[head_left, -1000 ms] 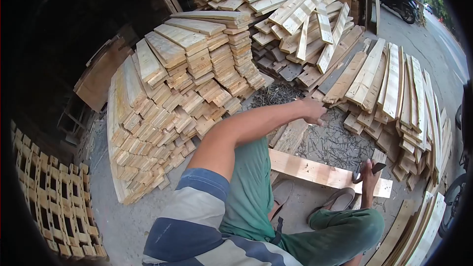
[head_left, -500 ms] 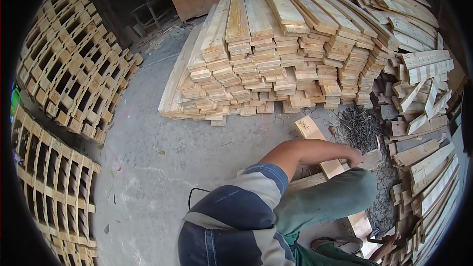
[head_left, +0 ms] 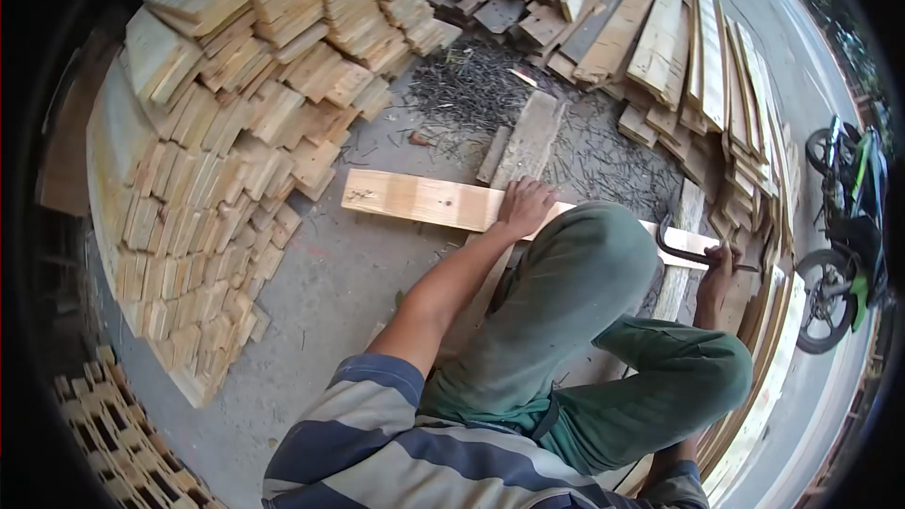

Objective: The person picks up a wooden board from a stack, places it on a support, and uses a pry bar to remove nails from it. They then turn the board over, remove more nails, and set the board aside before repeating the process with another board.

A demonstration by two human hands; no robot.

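Seated on the concrete floor point(head_left: 311, 320) among timber. Left hand point(head_left: 524, 207) pressed flat, fingers spread, on a pale plank point(head_left: 424, 200) lying across the floor ahead of the knees. Right hand point(head_left: 718, 264) closed around the handle of a dark claw tool point(head_left: 681, 247), its curved head resting at the plank's far end, just beyond the green-trousered knee. Second, greyer board point(head_left: 530, 137) lying crosswise beyond the plank, touching it. Heap of loose nails point(head_left: 471, 85) scattered beyond that. Tall stack of cut boards point(head_left: 217, 132) on the left, looser boards point(head_left: 698, 66) fanned on the right. Parked motorcycle point(head_left: 844, 226) at the right edge.
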